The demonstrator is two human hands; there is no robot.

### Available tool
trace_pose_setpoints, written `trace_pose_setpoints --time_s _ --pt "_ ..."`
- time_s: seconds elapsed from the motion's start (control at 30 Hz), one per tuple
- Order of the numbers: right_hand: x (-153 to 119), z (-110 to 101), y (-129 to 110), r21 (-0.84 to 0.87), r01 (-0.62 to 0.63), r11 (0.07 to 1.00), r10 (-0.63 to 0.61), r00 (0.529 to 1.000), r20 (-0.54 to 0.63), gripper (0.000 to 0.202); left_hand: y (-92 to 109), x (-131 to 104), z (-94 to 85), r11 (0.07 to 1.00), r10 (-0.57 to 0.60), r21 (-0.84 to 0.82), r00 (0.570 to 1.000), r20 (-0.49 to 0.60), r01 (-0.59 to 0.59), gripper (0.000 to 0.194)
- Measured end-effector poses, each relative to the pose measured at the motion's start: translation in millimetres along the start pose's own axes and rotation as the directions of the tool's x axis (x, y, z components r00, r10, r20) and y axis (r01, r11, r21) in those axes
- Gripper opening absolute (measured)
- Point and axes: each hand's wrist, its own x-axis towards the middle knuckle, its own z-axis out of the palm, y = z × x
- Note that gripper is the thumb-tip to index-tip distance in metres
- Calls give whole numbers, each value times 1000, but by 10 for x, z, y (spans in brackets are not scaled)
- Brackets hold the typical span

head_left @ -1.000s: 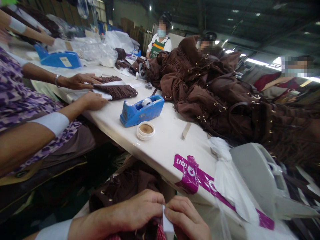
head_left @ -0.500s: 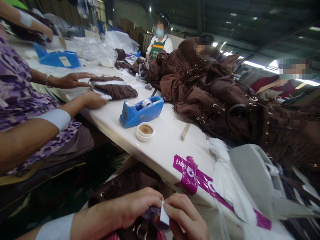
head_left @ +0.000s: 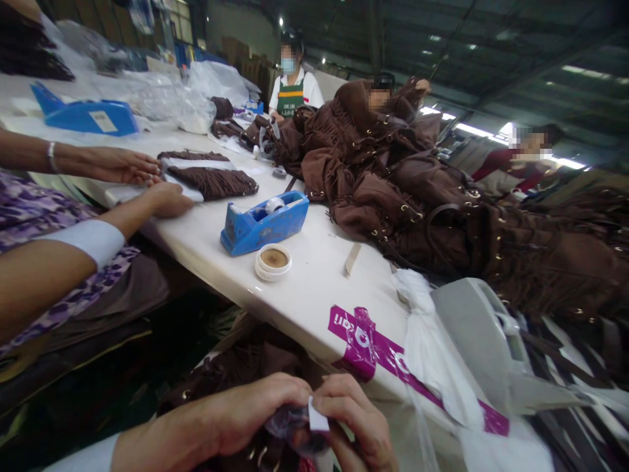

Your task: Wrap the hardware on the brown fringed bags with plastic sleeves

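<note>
We find the white slip (head_left: 319,417) on our side of the nearer blue tape dispenser (head_left: 268,224), pinched by the right hand (head_left: 354,416); the left hand (head_left: 265,408) grasps the dark glossy piece (head_left: 291,425) behind it. Uneven pulling could, we judge, crease or tear the slip. On the pale surface (head_left: 305,288), a round tub (head_left: 273,262) stands just beside the dispenser; brown fringed bags (head_left: 383,177) lie heaped beyond it, under a dark roof (head_left: 472,33).
</note>
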Motion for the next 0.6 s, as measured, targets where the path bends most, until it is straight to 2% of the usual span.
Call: trace_pose_setpoints --time_s 0.13,0.27,0.4,0.5,0.6 --pt "74 -13 -20 3 0 1000 0 1000 -4 10 25 0 -25 999 -52 7 997 54 51 22" --pt "55 -7 -5 36 -25 999 26 1000 -8 11 30 -19 -43 999 -37 38 998 50 35 27" --pt "-11 17 7 42 -132 990 132 991 -2 19 36 -55 -54 1000 -19 22 999 39 18 38" --pt "-27 20 -18 24 -204 979 203 979 19 24 32 -58 -60 998 -34 47 999 24 33 38" --pt "-27 18 -36 23 -238 971 238 971 24 25 0 -37 -68 992 -18 124 998 56 11 36"
